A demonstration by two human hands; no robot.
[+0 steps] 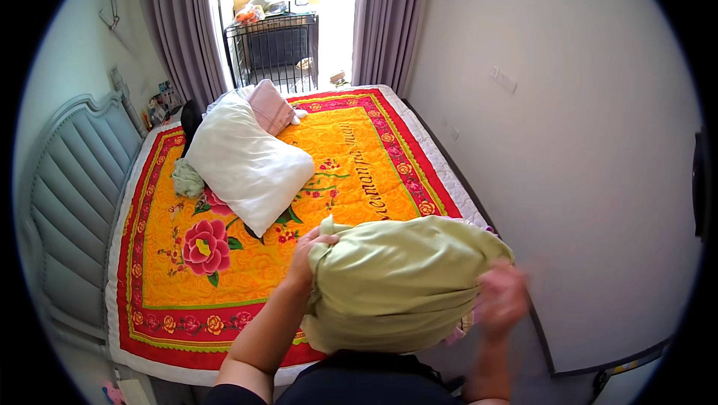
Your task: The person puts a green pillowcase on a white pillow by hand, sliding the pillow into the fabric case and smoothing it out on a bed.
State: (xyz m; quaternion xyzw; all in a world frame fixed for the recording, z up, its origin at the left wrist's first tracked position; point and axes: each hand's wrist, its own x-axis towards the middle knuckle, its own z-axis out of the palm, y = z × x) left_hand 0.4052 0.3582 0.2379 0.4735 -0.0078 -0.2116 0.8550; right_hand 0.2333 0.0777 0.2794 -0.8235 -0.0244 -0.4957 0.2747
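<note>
Directly in front of my body is a bulging pale green pillow (404, 281), its case wrinkled along the front. My left hand (307, 253) grips the fabric at its upper left corner. At the opposite end, my right hand (502, 295) is blurred by motion and overlaps the pillow's edge; its grip is unclear. Pink-purple fabric (455, 335) peeks out below the right side. Beneath and beyond lies a bed with an orange and red floral quilt (168, 287). A white pillow (247, 164) lies on it, with a pink pillow (272, 105) behind and a crumpled light green cloth (188, 179) beside it.
A padded grey-blue headboard (78, 203) borders the left side. Small items crowd a bedside surface (162, 103). Purple-grey curtains (390, 23) flank a bright opening with a black wire cage (275, 49). A pale wall (538, 169) runs along the right.
</note>
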